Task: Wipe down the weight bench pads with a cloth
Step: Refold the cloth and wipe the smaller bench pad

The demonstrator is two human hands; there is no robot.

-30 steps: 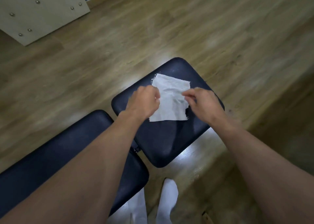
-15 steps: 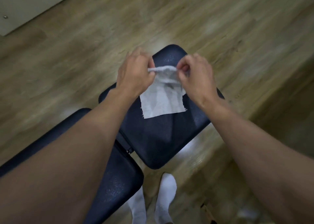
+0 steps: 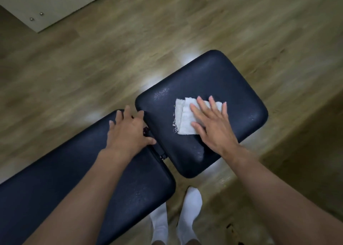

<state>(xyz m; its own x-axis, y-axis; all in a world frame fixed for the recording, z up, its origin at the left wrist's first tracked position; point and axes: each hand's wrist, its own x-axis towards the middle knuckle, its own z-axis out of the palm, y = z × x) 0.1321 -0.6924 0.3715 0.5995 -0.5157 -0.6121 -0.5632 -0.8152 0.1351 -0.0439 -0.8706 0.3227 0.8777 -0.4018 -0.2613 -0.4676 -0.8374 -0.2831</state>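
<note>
The white cloth [image 3: 184, 119], folded into a thick rectangle with a frayed left edge, lies flat on the middle of the short seat pad [image 3: 213, 77] of the weight bench. The right hand [image 3: 213, 127] presses on its right half, palm down, fingers [image 3: 202, 103] straight and spread, gripping nothing. The left hand [image 3: 128, 133] rests on the near end of the long back pad [image 3: 61, 172], just beside the gap and the hinge bracket [image 3: 163, 156] between the two pads; its fingers are loose and spread and hold nothing. The cloth looks light, soft and limp, so it should bunch or unfold if dragged by one corner. A flat palm over its centre, with fingertips reaching the leading edge, seems the surest hold for sweeping strokes. The dark vinyl looks smooth and slightly glossy, with faint specks, so the cloth will probably slide easily and needs steady downward pressure. Both pads seem firm and fixed. No container shows anywhere in view. Feet in white socks [image 3: 192, 205] stand on the wooden floor [image 3: 92, 68] below the bench, and a pale studded panel [image 3: 46, 1] sits at the upper left.
</note>
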